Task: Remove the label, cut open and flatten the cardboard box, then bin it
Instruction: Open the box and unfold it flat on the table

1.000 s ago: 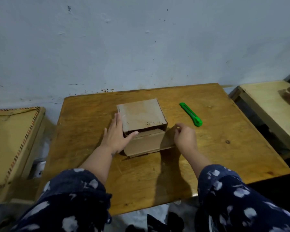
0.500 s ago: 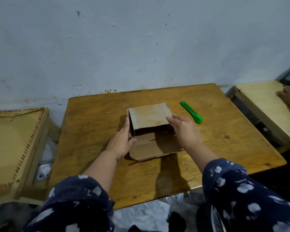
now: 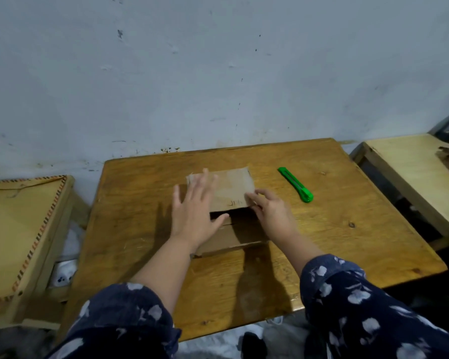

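The cardboard box [image 3: 228,203] lies toward the far edge of the table [image 3: 335,242], roughly midway between its left and right edges, its near end gaping open with a flap folded out toward the person. It appears to be partly collapsed, which suits the flattening step of the task. The left hand [image 3: 196,207] is spread open, fingers splayed and palm down over the box's left part, the thumb reaching toward the dark opening; whether the palm presses the top panel or hovers just above it cannot be told. The right hand [image 3: 268,212] lies at the box's right near corner, fingers loosely curled against the edge of the top panel, probably steadying it rather than gripping. Both forearms reach forward from patterned sleeves. The green utility knife [image 3: 296,188] rests untouched, nearer the right edge.
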A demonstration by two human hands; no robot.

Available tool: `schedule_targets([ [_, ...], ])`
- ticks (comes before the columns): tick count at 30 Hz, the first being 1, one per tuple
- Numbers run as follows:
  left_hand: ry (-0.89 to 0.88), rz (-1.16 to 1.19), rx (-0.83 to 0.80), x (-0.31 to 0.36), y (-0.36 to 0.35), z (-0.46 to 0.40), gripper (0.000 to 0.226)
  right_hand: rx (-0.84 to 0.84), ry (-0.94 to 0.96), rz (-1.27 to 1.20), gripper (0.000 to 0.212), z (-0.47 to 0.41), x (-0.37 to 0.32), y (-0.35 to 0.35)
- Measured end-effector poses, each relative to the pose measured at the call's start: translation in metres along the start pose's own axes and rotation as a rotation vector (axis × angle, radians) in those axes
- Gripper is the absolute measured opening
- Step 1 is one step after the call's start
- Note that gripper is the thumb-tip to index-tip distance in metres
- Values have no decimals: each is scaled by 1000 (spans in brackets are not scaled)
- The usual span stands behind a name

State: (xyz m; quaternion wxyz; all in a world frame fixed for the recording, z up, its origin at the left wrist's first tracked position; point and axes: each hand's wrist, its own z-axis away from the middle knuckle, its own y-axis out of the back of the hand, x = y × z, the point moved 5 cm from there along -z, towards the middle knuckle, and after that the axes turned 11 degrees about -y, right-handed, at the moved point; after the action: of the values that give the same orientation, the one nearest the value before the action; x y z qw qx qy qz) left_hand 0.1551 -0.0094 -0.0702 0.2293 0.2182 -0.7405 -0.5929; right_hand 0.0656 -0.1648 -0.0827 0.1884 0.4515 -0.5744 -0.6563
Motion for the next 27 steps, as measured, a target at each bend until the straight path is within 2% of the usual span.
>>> schedule_targets([
  [3,-233,-12,-144,27,-8,-18,66,55,-38,-154,51,-1,5,-5],
  [5,-243,39,-222,31,-17,-23,56,50,-151,-214,57,-4,12,-8],
  [7,-221,73,-258,32,-24,-23,53,18,-247,-260,51,-6,18,-10],
  [10,-223,49,-256,33,-26,-21,62,12,-276,-302,47,-7,18,-7],
  [17,-229,35,-262,33,-22,-18,81,-31,-147,-273,49,-9,19,-8],
  [27,-219,78,-241,34,-13,-18,77,2,-278,-314,41,-10,25,-7],
])
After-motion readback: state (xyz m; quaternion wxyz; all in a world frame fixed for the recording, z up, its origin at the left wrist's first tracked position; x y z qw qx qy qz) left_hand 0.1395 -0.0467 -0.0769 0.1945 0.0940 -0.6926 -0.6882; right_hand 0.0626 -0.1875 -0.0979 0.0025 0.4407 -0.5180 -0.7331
